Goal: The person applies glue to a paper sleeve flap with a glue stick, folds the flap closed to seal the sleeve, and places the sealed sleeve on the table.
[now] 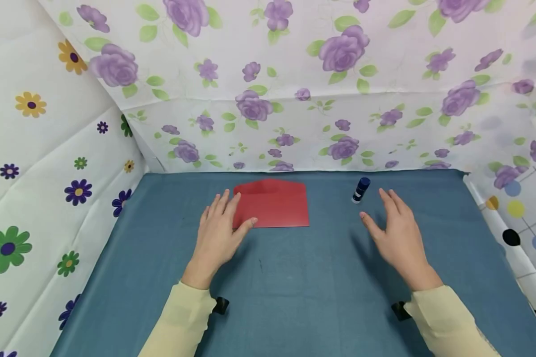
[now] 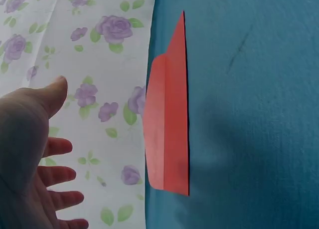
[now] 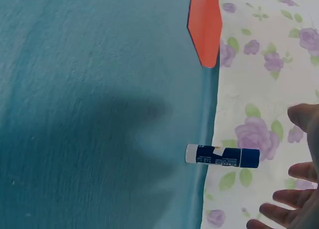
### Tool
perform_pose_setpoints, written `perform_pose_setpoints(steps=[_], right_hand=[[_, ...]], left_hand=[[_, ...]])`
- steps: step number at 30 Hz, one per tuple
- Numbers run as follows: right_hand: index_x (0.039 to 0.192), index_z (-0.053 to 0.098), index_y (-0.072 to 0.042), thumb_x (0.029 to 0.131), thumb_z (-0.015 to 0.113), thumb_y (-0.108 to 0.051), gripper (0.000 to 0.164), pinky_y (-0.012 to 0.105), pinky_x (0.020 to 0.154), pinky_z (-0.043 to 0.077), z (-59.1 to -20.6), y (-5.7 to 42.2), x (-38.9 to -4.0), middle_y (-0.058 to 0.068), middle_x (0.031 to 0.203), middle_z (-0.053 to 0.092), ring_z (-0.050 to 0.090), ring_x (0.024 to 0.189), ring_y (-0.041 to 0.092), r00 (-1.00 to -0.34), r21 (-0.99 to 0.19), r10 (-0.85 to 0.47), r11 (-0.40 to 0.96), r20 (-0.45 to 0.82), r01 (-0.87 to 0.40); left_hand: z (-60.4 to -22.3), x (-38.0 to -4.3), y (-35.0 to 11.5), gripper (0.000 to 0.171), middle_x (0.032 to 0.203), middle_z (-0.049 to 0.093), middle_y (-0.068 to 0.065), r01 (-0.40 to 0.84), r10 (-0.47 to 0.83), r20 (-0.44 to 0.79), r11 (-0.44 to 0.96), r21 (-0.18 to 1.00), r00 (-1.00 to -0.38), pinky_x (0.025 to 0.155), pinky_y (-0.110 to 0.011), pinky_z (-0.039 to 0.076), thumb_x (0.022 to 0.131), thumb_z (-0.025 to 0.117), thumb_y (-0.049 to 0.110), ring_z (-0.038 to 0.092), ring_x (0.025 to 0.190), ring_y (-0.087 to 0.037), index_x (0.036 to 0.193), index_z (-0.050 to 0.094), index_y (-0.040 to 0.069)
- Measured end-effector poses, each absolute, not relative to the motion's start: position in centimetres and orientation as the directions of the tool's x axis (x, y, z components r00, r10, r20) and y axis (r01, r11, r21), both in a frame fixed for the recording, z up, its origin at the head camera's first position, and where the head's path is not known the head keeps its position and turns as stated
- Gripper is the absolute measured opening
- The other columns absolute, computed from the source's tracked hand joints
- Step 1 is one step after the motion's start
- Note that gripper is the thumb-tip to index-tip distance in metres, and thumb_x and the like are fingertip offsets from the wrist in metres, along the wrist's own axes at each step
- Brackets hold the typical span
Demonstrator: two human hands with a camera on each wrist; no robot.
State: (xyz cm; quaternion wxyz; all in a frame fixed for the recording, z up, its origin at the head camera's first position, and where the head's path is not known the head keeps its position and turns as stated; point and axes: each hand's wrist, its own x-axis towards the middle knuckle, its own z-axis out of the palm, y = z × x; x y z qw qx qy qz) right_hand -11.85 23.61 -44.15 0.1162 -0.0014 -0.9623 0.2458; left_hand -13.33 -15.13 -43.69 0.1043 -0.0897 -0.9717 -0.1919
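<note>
A red envelope (image 1: pixel 277 206) with its flap raised lies near the back of the blue table. My left hand (image 1: pixel 220 233) hovers with fingers spread, overlapping the envelope's left end in the head view. To the right stands a dark blue glue stick (image 1: pixel 361 190) with a white base, cap upward. My right hand (image 1: pixel 397 238) is held just right of and nearer than the glue stick, thumb apart from the fingers, holding nothing. In the left wrist view the envelope (image 2: pixel 174 119) shows beyond the spread left fingers. The right wrist view has the glue stick (image 3: pixel 222 155) apart from the right fingertips.
The blue cloth (image 1: pixel 295 292) covers the table. Behind it hangs a white sheet with purple roses (image 1: pixel 254 106). A flowered cloth (image 1: pixel 35 163) borders the left side, and a dotted, tile-patterned cloth (image 1: pixel 529 228) the right. Black wrist devices (image 1: pixel 221 306) sit under both cuffs.
</note>
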Motion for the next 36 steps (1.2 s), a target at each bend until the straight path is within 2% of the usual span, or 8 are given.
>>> perform_pose_setpoints(steps=[5, 10, 15, 21, 30, 36], right_hand=[[0.145, 0.036, -0.018, 0.09, 0.051, -0.054, 0.067, 0.061, 0.095, 0.035, -43.8, 23.5, -12.4, 0.017, 0.143, 0.041, 0.04, 0.128, 0.039, -0.959, -0.578, 0.13, 0.815, 0.251, -0.04], [0.141, 0.042, -0.016, 0.088, 0.057, -0.051, 0.065, 0.054, 0.088, 0.044, -43.8, 23.7, -13.2, 0.014, 0.136, 0.05, 0.048, 0.121, 0.032, -0.95, -0.656, 0.214, 0.755, 0.226, 0.013], [0.139, 0.044, -0.013, 0.084, 0.061, -0.051, 0.069, 0.049, 0.092, 0.047, -44.3, 24.0, -13.7, 0.011, 0.135, 0.053, 0.052, 0.119, 0.029, -0.955, -0.713, 0.267, 0.694, 0.132, 0.095], [0.137, 0.046, -0.009, 0.085, 0.057, -0.057, 0.071, 0.049, 0.091, 0.048, -45.4, 24.6, -14.2, 0.014, 0.134, 0.054, 0.053, 0.12, 0.031, -0.965, -0.717, 0.259, 0.682, 0.048, 0.147], [0.143, 0.037, -0.01, 0.083, 0.059, -0.057, 0.078, 0.053, 0.097, 0.042, -47.3, 25.2, -17.2, 0.016, 0.139, 0.048, 0.046, 0.126, 0.035, -0.964, -0.708, 0.263, 0.672, -0.046, 0.217], [0.146, 0.032, -0.012, 0.083, 0.063, -0.051, 0.08, 0.054, 0.095, 0.043, -48.5, 25.1, -18.9, 0.018, 0.141, 0.044, 0.046, 0.126, 0.037, -0.965, -0.701, 0.242, 0.672, -0.097, 0.239]], left_hand=[[-43.1, -13.4, -14.7, 0.063, 0.142, 0.042, -0.011, 0.238, 0.094, 0.317, 0.86, 0.451, -0.944, 0.102, -0.055, 0.037, 0.086, 0.061, 0.047, 0.038, 0.13, -0.029, 0.138, 0.047, 0.015], [-43.0, -13.8, -14.4, 0.052, 0.134, 0.05, -0.006, 0.24, 0.066, 0.325, 0.813, 0.531, -0.943, 0.096, -0.047, 0.047, 0.088, 0.061, 0.042, 0.047, 0.122, -0.023, 0.132, 0.052, 0.015], [-43.8, -14.1, -14.2, 0.041, 0.123, 0.06, -0.003, 0.242, 0.052, 0.324, 0.779, 0.578, -0.944, 0.092, -0.042, 0.05, 0.091, 0.059, 0.039, 0.057, 0.112, -0.019, 0.124, 0.06, 0.014], [-45.2, -14.1, -14.3, 0.026, 0.103, 0.067, 0.0, 0.266, 0.068, 0.336, 0.763, 0.59, -0.939, 0.082, -0.034, 0.054, 0.09, 0.062, 0.032, 0.063, 0.092, -0.013, 0.109, 0.068, 0.015], [-45.9, -14.7, -14.1, 0.02, 0.1, 0.068, 0.0, 0.28, 0.076, 0.346, 0.758, 0.59, -0.935, 0.078, -0.033, 0.054, 0.09, 0.063, 0.028, 0.062, 0.087, -0.012, 0.104, 0.07, 0.015], [-46.4, -14.7, -13.8, 0.019, 0.1, 0.068, 0.0, 0.268, 0.092, 0.312, 0.765, 0.585, -0.945, 0.077, -0.032, 0.054, 0.09, 0.063, 0.026, 0.062, 0.086, -0.011, 0.104, 0.07, 0.015]])
